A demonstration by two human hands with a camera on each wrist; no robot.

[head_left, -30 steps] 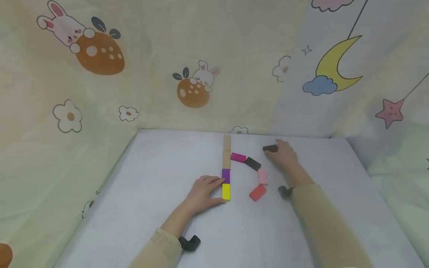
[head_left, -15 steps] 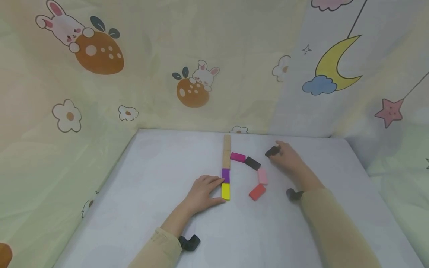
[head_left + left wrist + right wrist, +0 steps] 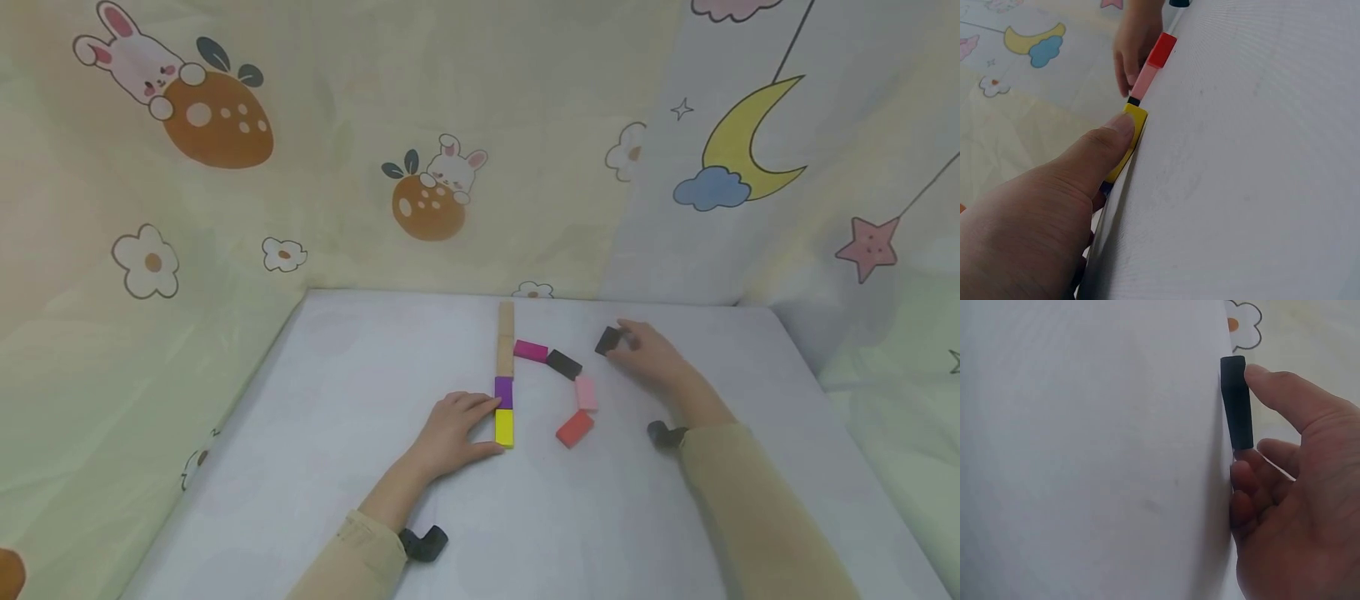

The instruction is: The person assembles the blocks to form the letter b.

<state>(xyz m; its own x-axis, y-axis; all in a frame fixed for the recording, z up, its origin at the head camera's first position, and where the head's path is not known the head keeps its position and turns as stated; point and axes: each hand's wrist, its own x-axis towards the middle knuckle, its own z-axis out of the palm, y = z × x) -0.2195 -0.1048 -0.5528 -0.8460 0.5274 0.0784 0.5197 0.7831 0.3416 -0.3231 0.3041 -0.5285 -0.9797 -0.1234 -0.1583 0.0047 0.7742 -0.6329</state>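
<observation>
In the head view, my left hand (image 3: pixel 450 437) lies beside the near end of a straight row of blocks. Its thumb presses the near end of the yellow block (image 3: pixel 505 428), and a fingertip touches by the joint with the purple block (image 3: pixel 503 393). Two plain wooden blocks (image 3: pixel 506 337) continue the row to the back. Off to the right, my right hand (image 3: pixel 651 354) pinches a black block (image 3: pixel 1237 403) between thumb and fingers, close over the tabletop. A curve of magenta (image 3: pixel 531 351), second black (image 3: pixel 564 364), pink (image 3: pixel 586 394) and red (image 3: pixel 574 428) blocks bends right from the row.
All the blocks lie on a white-covered table (image 3: pixel 360 358). A printed cloth (image 3: pixel 330 150) with rabbits, flowers and a moon hangs behind its back edge. Dark wrist devices (image 3: pixel 425 544) are strapped at both sleeves.
My right hand has drawn slightly right and toward me, turning the black block from nearly crosswise to a steep slant. My left hand and the laid blocks have stayed put.
</observation>
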